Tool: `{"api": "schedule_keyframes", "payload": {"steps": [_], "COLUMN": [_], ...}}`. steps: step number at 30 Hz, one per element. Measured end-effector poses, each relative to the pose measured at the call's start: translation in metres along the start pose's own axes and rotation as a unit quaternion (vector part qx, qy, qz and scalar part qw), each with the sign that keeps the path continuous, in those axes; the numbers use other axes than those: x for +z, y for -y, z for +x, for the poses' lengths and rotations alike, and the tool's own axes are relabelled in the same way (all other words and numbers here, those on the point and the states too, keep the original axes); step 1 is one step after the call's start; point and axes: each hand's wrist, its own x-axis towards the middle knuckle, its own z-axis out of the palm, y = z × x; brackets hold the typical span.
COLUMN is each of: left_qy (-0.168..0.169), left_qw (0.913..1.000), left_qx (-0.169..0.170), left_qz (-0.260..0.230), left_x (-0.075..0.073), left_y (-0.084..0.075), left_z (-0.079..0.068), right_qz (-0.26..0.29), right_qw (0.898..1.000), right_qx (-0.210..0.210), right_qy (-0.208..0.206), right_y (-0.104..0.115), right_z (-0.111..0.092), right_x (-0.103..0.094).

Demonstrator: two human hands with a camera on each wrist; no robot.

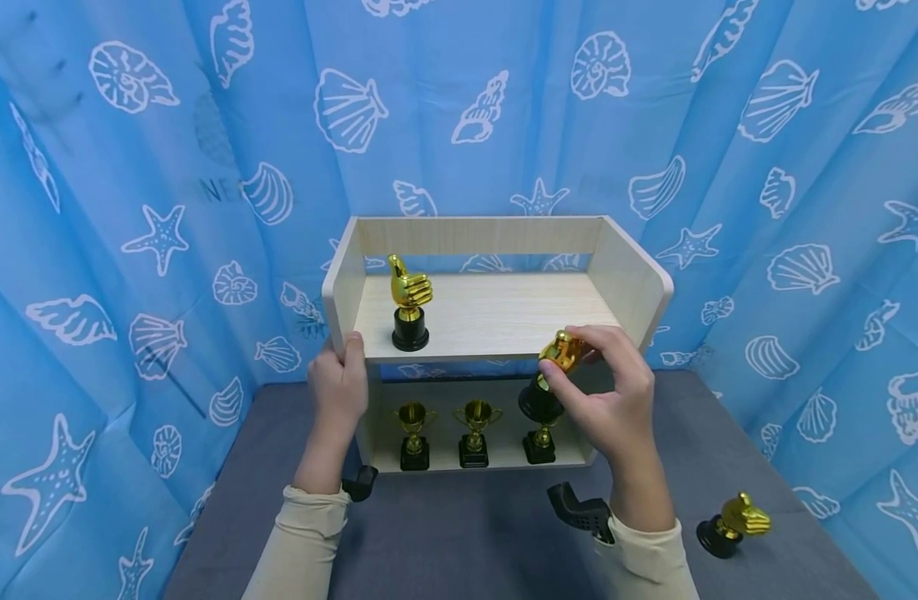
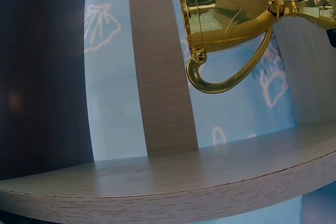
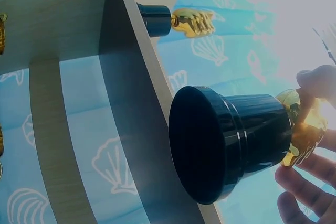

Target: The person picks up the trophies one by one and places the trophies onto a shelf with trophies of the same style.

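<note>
My right hand [image 1: 616, 392] pinches tilted, black-based gold thumbs-up trophy [image 1: 541, 400]; left hand [image 1: 340, 383] grips pale wooden shelf [image 1: 489, 312], 9 o'clock. I'd level trophy.

Head cam: even, soft light, mostly sharp; faint shadow on the counter [image 1: 428, 546]. Left wrist: dim, shelf edge [image 2: 220, 203] bowed by the lens. Right wrist: heavy glare upper right bleaches the curtain [image 3: 257, 24]; trophy base [image 3: 257, 129] backlit. Source probably out of frame.
</note>
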Motion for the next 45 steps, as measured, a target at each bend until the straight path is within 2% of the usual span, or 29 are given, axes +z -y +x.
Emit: {"api": "schedule_keyframes", "payload": {"steps": [25, 36, 45], "left_qy": [0.006, 0.005, 0.004], "left_qw": [1.0, 0.9999, 0.9999], "left_qx": [-0.004, -0.002, -0.004], "left_qz": [-0.005, -0.013, -0.016], "left_x": [0.001, 0.002, 0.002], "left_y": [0.002, 0.001, 0.003], "left_z": [0.0, 0.0, 0.001], "right_qz": [-0.014, -0.023, -0.03], "right_qw": [0.999, 0.999, 0.999], "right_qx": [0.02, 0.023, 0.02], "right_qy": [-0.021, -0.026, -0.039], "right_y": [-0.002, 0.029, 0.03], "right_z": [0.012, 0.031, 0.036], "right_x": [0.004, 0.006, 0.008]}}
